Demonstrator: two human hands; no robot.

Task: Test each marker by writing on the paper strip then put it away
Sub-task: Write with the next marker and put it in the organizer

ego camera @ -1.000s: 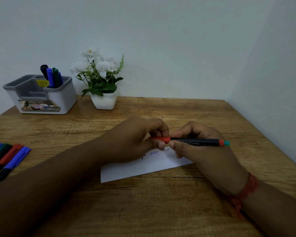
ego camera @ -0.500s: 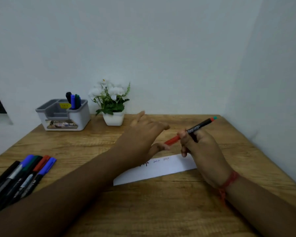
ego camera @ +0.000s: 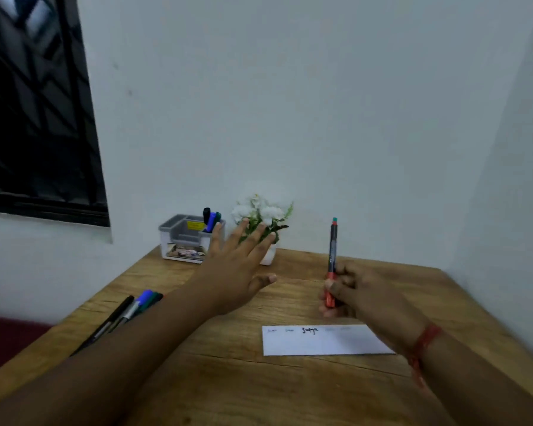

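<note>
My right hand (ego camera: 356, 292) grips a black marker with a red cap (ego camera: 332, 253), held upright above the table, red cap down between the fingers. My left hand (ego camera: 237, 262) hovers over the table with fingers spread and straight, holding nothing, stretched toward the grey organizer (ego camera: 185, 238). The white paper strip (ego camera: 323, 341) lies flat near my right wrist, with small scribbles along its top edge. Several loose markers (ego camera: 126, 312) lie at the table's left, partly hidden by my left forearm.
The grey organizer stands at the back of the wooden table (ego camera: 259, 382) with three markers (ego camera: 211, 218) upright in one compartment. A white pot of white flowers (ego camera: 263, 216) stands right of it, partly behind my left fingers. Walls close in behind and on the right.
My left hand let go of the red cap, opened and reached forward. My right hand swung the marker from level to upright. The view tilted up.
</note>
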